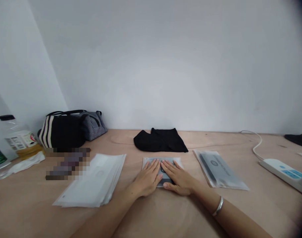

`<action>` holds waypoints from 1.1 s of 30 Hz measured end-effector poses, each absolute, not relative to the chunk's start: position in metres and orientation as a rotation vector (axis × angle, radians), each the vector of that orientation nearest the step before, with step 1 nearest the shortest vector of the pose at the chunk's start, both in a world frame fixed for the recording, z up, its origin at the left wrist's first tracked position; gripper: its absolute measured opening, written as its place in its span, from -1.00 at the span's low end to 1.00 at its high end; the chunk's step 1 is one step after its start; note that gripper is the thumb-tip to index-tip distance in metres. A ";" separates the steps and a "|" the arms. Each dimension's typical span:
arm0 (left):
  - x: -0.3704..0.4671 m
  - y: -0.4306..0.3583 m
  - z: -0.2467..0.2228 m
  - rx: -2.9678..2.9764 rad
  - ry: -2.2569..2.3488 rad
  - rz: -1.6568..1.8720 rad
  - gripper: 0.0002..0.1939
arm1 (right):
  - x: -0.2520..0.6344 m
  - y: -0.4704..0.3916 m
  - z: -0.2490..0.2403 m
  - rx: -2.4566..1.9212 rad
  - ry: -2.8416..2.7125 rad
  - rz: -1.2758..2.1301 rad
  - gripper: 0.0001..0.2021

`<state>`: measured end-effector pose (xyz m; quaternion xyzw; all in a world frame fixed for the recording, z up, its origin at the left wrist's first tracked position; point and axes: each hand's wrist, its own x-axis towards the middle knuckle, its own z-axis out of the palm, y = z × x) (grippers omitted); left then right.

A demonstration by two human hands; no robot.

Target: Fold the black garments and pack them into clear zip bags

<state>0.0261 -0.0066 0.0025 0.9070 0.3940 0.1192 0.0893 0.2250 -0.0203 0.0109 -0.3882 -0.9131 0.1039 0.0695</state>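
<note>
Everything is arranged around the middle pouch (166, 180), which lies flat on the table (163, 215). The left hand (149, 178) and right hand (178, 178) rest on it palm down, outstretched and gripping nothing, probably so their spread weight keeps it level. Left of the middle pouch lies a stack of pale pouches (94, 180), edges slightly fanned; right of it, a darker pouch (220, 168) (something is evidently packed inside). Having these on opposite sides seems to give each group its own place. A black cloth (161, 140) lies just beyond the middle pouch's far edge, while strips of table at both sides allow sideways movement.
</note>
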 end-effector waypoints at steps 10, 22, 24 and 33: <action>0.021 -0.004 0.000 2.462 1.192 0.645 -0.51 | 0.222 -0.026 0.014 -1.209 -2.796 0.322 -0.17; 0.007 0.016 -0.010 1.866 1.616 1.232 -0.51 | 0.208 -0.034 0.002 -1.358 -2.526 -0.431 -0.25; 0.006 0.016 -0.011 1.886 1.594 1.227 -0.53 | 0.215 -0.034 0.012 -1.475 -2.362 -0.562 -0.28; 0.010 0.013 -0.009 2.084 1.542 1.084 -0.60 | 0.296 -0.004 0.004 -2.387 -1.321 -0.401 -0.57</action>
